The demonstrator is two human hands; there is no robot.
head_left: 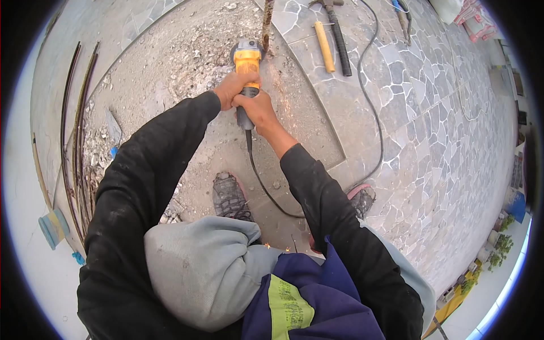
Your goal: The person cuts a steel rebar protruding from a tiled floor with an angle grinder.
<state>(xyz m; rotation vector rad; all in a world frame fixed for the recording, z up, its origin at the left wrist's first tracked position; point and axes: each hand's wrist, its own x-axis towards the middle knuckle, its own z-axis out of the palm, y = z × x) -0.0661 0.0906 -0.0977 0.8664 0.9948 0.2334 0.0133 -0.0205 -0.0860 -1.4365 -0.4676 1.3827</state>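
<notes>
Both my hands grip a yellow and black angle grinder (247,61) in the upper middle of the head view. My left hand (229,89) is wrapped around its yellow body near the head. Further back, my right hand (258,107) closes on the dark rear grip. The grinder's disc side is beside a rusty metal bar (267,25) that rises from the ground at the top. Orange sparks scatter over the ground to the right of the grinder and near my legs. A black cord (258,170) runs from the handle back past my feet.
Two hammers, one with a yellow handle (324,48) and one with a black handle (340,42), lie on the stone paving. Long thin rods (76,130) and a trowel (113,126) lie at left. Rubble (187,51) covers the dug ground. The cord curves across the paving.
</notes>
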